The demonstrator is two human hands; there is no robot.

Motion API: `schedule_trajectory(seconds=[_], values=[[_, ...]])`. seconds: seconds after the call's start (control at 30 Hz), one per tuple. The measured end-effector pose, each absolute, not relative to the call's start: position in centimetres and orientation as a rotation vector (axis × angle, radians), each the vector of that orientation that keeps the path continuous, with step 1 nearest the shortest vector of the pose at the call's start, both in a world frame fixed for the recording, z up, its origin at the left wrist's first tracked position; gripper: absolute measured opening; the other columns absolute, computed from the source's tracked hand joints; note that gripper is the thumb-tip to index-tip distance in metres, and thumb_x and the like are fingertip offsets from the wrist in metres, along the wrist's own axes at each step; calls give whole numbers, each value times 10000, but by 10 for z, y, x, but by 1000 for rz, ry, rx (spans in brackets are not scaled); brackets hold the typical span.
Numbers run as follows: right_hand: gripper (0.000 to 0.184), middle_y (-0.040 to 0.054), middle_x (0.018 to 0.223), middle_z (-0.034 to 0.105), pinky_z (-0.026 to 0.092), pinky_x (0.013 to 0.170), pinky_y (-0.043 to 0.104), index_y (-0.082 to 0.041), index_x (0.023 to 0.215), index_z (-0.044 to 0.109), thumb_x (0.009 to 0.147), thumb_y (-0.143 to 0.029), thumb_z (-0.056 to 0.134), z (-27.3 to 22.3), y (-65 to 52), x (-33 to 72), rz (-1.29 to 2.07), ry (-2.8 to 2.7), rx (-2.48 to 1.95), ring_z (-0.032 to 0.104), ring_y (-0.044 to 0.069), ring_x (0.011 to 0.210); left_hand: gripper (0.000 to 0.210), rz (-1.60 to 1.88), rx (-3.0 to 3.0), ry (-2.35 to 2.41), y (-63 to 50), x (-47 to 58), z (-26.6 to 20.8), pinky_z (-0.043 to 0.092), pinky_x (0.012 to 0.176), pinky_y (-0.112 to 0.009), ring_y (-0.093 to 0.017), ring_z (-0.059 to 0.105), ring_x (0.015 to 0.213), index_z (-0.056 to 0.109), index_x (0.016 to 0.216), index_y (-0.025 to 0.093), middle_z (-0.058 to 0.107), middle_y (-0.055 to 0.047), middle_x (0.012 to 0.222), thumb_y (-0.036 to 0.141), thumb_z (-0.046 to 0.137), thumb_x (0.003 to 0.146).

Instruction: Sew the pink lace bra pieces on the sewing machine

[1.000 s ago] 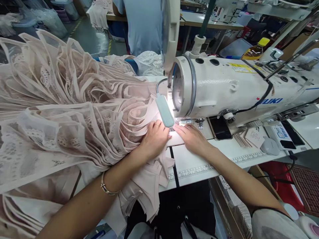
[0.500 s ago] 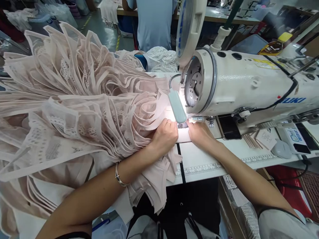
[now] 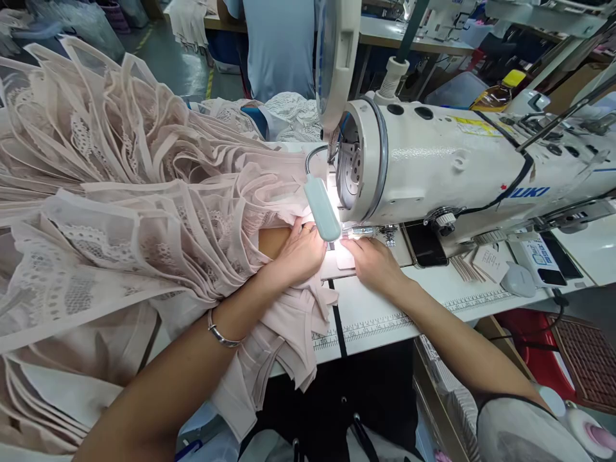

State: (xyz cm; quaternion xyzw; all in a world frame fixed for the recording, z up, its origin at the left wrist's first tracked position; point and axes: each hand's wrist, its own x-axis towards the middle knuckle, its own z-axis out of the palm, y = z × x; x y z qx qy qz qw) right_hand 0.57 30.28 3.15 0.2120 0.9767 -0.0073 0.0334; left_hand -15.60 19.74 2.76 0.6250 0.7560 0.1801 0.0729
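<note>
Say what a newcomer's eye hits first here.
Probably the heap of pale pink lace-trimmed fabric filling the left side. Next, the large white sewing machine at right. Then the left hand and right hand, close together by the brightly lit patch below the machine's near end.

Whether left hand (image 3: 304,251) and right hand (image 3: 375,263) pinch or press cloth (image 3: 344,259) between them: cannot tell. Needle area hidden behind lamp (image 3: 321,208), just beyond hands. Left of left hand, garments (image 3: 144,224) run off left edge, hide worktop (image 3: 370,301) beneath. Right of right hand, writing on card (image 3: 489,263) too small to read. Beyond hands, co-worker (image 3: 279,51) cut by top edge.
</note>
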Motion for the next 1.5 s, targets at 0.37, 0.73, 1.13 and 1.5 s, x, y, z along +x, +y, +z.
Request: schedule_trajectory(seconds=[0.37, 0.73, 1.13, 1.5], values=[[654, 163, 1312, 660, 489, 800, 369, -204, 1480, 538, 886, -6, 350, 34, 303, 3, -63, 2905, 678, 637, 296, 1078, 172, 544, 1904, 2308, 198, -154, 23, 421, 1107, -507, -317, 607, 1151, 596, 1003, 174, 682, -149, 1076, 144, 432, 957], [620, 144, 1348, 643, 481, 796, 366, -216, 1473, 529, 917, -26, 330, 41, 302, 0, -128, 2855, 693, 616, 298, 1109, 185, 502, 1955, 2401, 196, -153, 18, 437, 1085, -485, -313, 619, 1129, 622, 1010, 183, 693, -133, 1058, 158, 445, 965], [582, 153, 1258, 672, 443, 768, 364, -192, 1438, 548, 932, -46, 301, 36, 304, 0, -111, 2895, 681, 615, 289, 1000, 164, 464, 1969, 2430, 196, -151, 20, 441, 1060, -464, -311, 614, 1067, 612, 926, 185, 685, -127, 977, 129, 459, 947], [591, 141, 1123, 707, 440, 901, 398, -178, 1401, 569, 898, -16, 304, 35, 307, -2, -129, 2930, 626, 626, 296, 1016, 185, 461, 1921, 2453, 197, -149, 27, 464, 1029, -489, -324, 627, 1060, 633, 998, 175, 694, -138, 990, 138, 461, 942]])
